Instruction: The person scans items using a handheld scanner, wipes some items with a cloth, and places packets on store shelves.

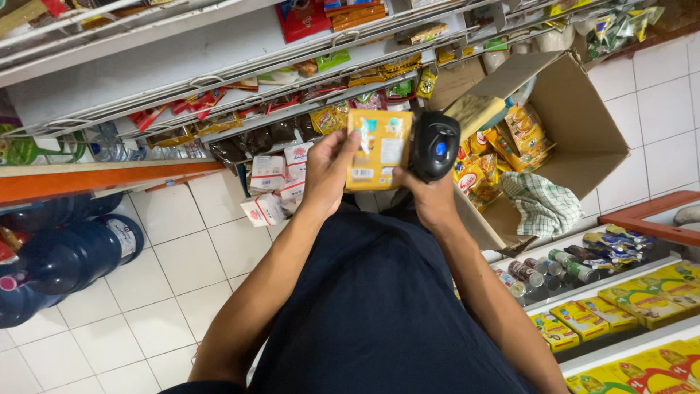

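Left hand (329,169): holds a flat orange-yellow foil packet (378,148) by its left edge, centre of frame.
Right hand (430,191): wrapped around a black handheld scanner (435,144), just beside the packet's right edge.
Progress: packet is presented to the scanner; shelving it appears left to do.
Beyond: an open brown cardboard box (576,124) of similar packets, upper right; wire shelves (219,80) above.

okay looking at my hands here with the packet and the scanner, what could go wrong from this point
The left hand pinches the yellow packet only by its edge, so it might slip to the tiled floor. The black scanner in the right hand sits very close to the packet, so it may misread. The open cardboard box and white bags stand near the feet, a possible trip hazard.
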